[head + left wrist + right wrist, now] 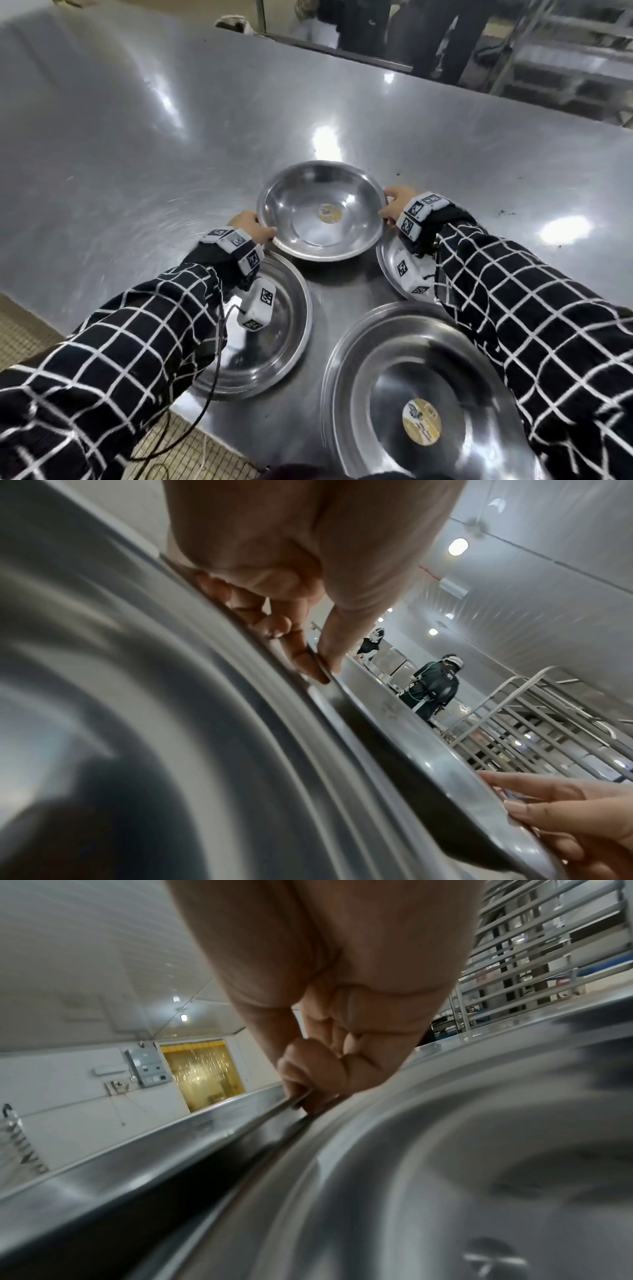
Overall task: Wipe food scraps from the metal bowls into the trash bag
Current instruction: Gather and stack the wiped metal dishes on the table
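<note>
A round metal bowl [294, 205] with a yellow sticker [330, 213] in its bottom is in the middle of the steel table [137, 137]. I hold it with both hands. My left hand [265, 233] pinches its left rim, thumb on top, and the left wrist view shows that left hand [318, 666] closed on the thin edge of the bowl [428, 756]. My right hand [387, 209] grips the opposite rim. In the right wrist view the right hand [301, 1099] curls round the edge of the bowl [154, 1156]. No trash bag is in view.
Three more metal bowls lie nearer me: one under my left wrist [281, 342], one under my right wrist [388, 263], and a large one with a sticker [394, 359] at the front. Dark crumbs [503, 212] dot the table at right. A metal rack [565, 51] stands beyond the table.
</note>
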`<state>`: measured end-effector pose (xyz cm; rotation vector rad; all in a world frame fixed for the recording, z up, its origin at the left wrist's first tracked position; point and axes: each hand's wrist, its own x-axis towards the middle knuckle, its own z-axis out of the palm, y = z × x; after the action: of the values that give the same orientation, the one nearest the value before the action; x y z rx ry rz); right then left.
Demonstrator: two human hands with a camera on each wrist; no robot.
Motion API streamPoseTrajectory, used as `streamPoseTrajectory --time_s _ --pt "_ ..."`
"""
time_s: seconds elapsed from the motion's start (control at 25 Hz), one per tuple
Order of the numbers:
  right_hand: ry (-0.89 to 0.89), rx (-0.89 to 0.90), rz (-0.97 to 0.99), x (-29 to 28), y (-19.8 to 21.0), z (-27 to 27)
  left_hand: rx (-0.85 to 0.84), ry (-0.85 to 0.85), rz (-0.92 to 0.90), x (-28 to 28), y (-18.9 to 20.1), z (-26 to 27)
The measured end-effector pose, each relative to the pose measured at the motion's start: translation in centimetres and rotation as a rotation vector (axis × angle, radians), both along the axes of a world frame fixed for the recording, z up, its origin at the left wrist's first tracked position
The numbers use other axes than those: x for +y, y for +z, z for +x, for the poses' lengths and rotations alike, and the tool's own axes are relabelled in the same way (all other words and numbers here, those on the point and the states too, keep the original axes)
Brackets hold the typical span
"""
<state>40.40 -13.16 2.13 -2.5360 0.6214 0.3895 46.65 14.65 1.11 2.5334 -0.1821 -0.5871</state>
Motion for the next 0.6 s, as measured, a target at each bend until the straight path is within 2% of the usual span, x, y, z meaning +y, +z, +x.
streamPoseTrajectory --time_s 0.12,0.28,0.48,0.6 --pt "-0.128 -0.191 0.12 0.0 1.0 -0.8 -0.119 0.058 -0.098 0.1 1.3 -0.3" --pt "-0.197 -0.392 0.161 1.0 4.6 -3.9 -0.202 0.026 -0.198 0.4 4.4 -1.2" --pt "-0.329 -0.542 0.148 3.0 9.0 -11.4 -0.286 -0.111 -0.294 0.8 8.7 -5.7" --pt "-0.411 -0.584 0.061 4.8 10.4 -17.0 -0.301 -0.156 -0.399 1.6 10.6 -10.0"
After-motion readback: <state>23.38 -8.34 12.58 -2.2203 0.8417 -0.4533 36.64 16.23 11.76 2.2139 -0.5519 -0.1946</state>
